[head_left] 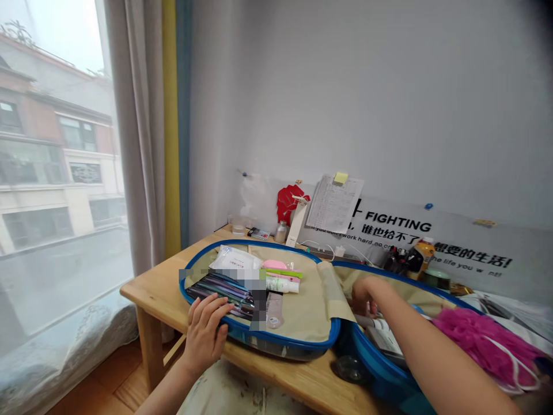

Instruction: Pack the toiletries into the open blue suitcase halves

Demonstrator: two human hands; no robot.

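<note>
From the head view, a blue-rimmed suitcase (280, 344) lies opened out across the desk (168, 291). One half sits flat near the desk's left corner and the other runs out past the front edge, so both linings face up within reach of the hands.

The left hand (205, 337) is spread, its fingers laid flat on a dark striped pouch (220, 293) in the left half. It presses there rather than pinching, which seems to steady the pouch. A blurred patch hides part of that pouch. Just above it, a white packet (235, 259), a pink box (274, 264) and a white tube (283, 284) lie together on the beige lining, apparently packed side by side to share the space.

The right hand (367, 294) curls downward at the near side of the right half, above a booklet (382, 337). Whether it pinches anything, I cannot tell. A pink bath puff (479, 340) lies further right, spilling over the suitcase rim.

Along the desk's back edge, against the wall, stand a bottle (421, 256) and other small items, kept clear of the suitcase.
</note>
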